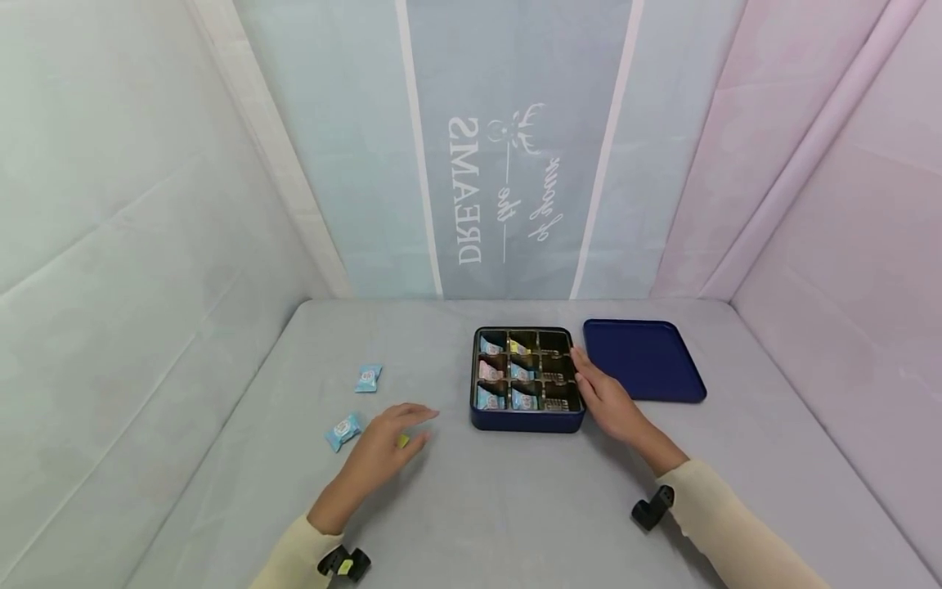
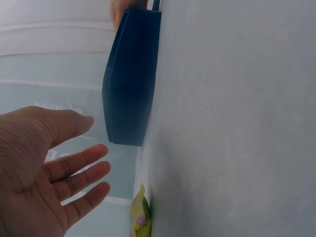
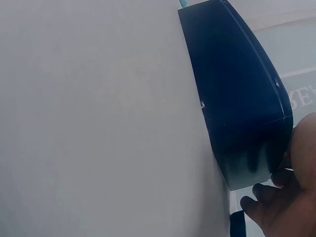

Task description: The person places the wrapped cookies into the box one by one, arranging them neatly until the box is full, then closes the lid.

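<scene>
A dark blue box [image 1: 527, 420] with an inner grid of compartments stands on the grey table; its left and middle columns hold wrapped pieces, blue, pink and yellow, and the right column shows none. My right hand [image 1: 609, 402] rests against the box's right side, fingers along the wall, as the right wrist view also shows at the box [image 3: 237, 84]. My left hand [image 1: 383, 446] hovers left of the box with fingers spread, holding nothing. A yellow-green wrapped piece [image 2: 140, 215] lies on the table under it, mostly hidden in the head view.
Two blue wrapped pieces lie at the left, one farther back [image 1: 369, 378] and one beside my left hand [image 1: 343, 431]. A dark blue lid [image 1: 644, 361] lies flat behind my right hand, right of the box. Fabric walls enclose the table [image 1: 508, 507] at the back and sides.
</scene>
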{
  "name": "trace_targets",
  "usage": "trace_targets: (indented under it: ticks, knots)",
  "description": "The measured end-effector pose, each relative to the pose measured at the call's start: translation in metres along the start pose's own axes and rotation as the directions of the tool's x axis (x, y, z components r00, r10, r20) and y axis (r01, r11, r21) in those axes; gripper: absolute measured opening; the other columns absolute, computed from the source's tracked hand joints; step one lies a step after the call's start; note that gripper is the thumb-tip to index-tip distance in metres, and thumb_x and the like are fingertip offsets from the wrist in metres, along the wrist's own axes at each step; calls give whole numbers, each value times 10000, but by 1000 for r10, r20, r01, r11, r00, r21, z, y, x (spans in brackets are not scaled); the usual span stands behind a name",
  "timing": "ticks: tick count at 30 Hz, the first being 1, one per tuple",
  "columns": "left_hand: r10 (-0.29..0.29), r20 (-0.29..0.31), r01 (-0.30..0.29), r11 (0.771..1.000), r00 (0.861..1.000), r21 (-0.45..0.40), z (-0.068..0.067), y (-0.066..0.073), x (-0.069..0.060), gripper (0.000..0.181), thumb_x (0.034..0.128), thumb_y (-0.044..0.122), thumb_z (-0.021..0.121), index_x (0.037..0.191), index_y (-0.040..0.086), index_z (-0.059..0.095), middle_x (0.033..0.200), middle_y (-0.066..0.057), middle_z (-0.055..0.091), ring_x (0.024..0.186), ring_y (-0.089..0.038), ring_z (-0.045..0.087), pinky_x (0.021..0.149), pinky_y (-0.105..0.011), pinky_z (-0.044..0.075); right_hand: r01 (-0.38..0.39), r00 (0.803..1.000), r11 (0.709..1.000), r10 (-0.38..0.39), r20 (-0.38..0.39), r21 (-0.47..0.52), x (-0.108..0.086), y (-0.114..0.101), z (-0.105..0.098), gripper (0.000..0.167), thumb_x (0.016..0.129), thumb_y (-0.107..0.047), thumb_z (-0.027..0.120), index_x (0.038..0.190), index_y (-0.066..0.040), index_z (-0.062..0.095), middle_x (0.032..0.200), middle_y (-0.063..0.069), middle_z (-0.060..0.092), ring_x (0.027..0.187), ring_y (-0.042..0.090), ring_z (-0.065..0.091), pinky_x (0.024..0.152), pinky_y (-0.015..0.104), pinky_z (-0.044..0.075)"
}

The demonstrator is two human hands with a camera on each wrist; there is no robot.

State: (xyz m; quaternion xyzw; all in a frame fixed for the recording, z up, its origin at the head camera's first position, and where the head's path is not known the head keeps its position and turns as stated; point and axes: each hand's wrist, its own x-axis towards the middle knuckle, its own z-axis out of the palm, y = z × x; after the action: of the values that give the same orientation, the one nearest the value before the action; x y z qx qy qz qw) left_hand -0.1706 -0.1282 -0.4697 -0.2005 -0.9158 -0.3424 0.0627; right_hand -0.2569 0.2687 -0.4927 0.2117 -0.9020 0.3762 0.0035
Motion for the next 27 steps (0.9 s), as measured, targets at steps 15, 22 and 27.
trace_targets:
  ticks: [15, 22, 27]
  knots:
    - [-62, -27, 63, 997, 998, 33, -5, -9, -11, 376, 870, 61, 804, 1233, 138, 743, 1233, -1, 686, 1157, -215, 644, 885, -415, 564, 3, 1000, 1000, -3, -4, 13, -1, 0, 1, 527, 1121, -160, 387, 1592, 10, 223, 1677, 121, 117, 1522, 389, 177, 1166, 595, 255]
    - [-94, -20, 95, 995, 995, 34, -7, -13, -14, 405, 851, 31, 814, 1235, 138, 742, 1225, -6, 684, 1154, -215, 638, 879, -408, 561, 4, 1000, 1000, -4, -11, 15, -1, -1, 1, 528, 1119, -153, 391, 1594, 5, 224, 1677, 121, 122, 1526, 362, 178, 1165, 588, 262]
    - [-95, -19, 96, 995, 995, 41, -9, -13, -16, 386, 846, 44, 822, 1217, 122, 750, 1212, -25, 686, 1119, -215, 641, 828, -401, 566, 1, 1000, 1000, -1, -11, 18, -1, -1, 1, 528, 1119, -154, 392, 1594, 2, 226, 1676, 127, 128, 1525, 367, 178, 1165, 590, 261]
